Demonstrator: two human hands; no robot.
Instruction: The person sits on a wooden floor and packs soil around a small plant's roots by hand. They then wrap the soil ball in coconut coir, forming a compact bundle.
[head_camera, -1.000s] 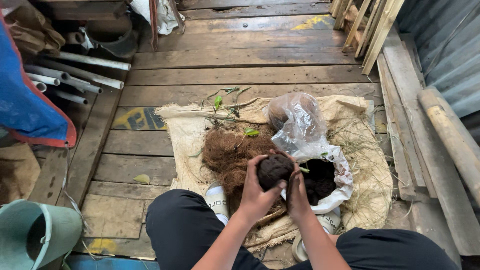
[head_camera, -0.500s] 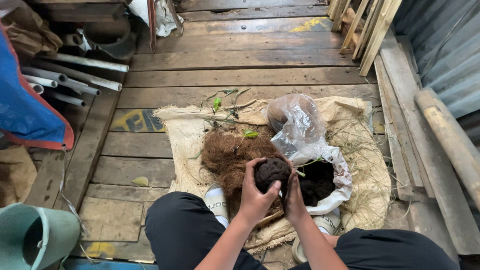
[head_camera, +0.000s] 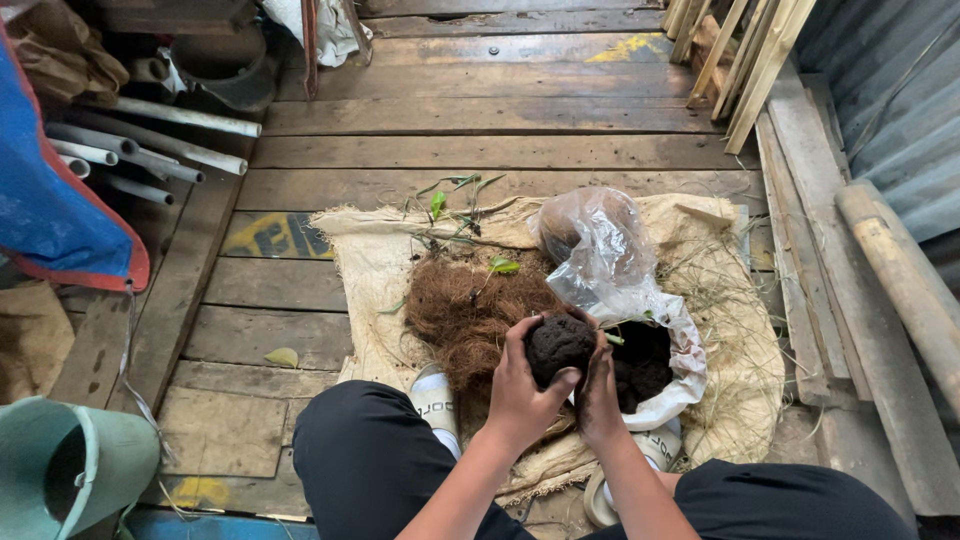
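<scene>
Barely anything has shifted since the earlier frame: the soil ball (head_camera: 558, 345) has come a touch lower and nearer the body, and both hands stay wrapped on it.

Left to right: one green bucket (head_camera: 70, 465) at the bottom left corner, one blue tarp (head_camera: 50, 200) above it, and about five grey pipes (head_camera: 150, 150) lying side by side, though their far ends are hidden so the count is rough. Then one burlap sack (head_camera: 370, 260) spread on the plank floor, with one heap of coir (head_camera: 465, 310) on it and a few leafy cuttings (head_camera: 450, 200) at its far edge, too tangled to count.

Left hand (head_camera: 520, 385) is clamped on the ball, thumb pressed across its front. Right hand (head_camera: 600, 390) cups the other side, fingers closed against it. The ball sits between them, just above the near edge of the coir and beside the one plastic bag (head_camera: 625, 300) of dark soil. A second, clear bag (head_camera: 590, 225) with something round inside lies behind it.

Risk as I see it: the ball looks crumbly, so squeezing too hard could split it and drop soil on the sack and the white shoes. A green stem pokes out beside the right hand and could snap under the fingers.
</scene>
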